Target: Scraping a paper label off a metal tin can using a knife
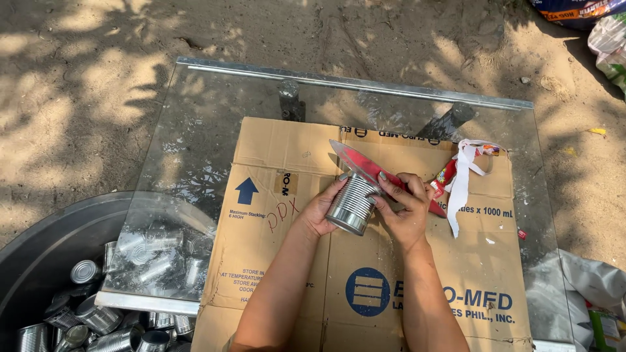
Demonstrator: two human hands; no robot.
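Gripping a ribbed tin can (353, 204), left hand (321, 210) and right hand (404, 212) fingers wrapped round; axis tilted, open mouth toward viewer

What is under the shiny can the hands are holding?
Flattened brown cardboard lies under the ribbed silver tin can, over a glass tabletop. The spot right beneath the can is hidden.

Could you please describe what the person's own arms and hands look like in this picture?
Both forearms are bare from the bottom edge of the picture up to the wrists; no sleeves, gloves, watch or bracelets show. The left hand and right hand are bare as well. The right hand's fingernails look painted a pale greyish colour. I can see no rings.
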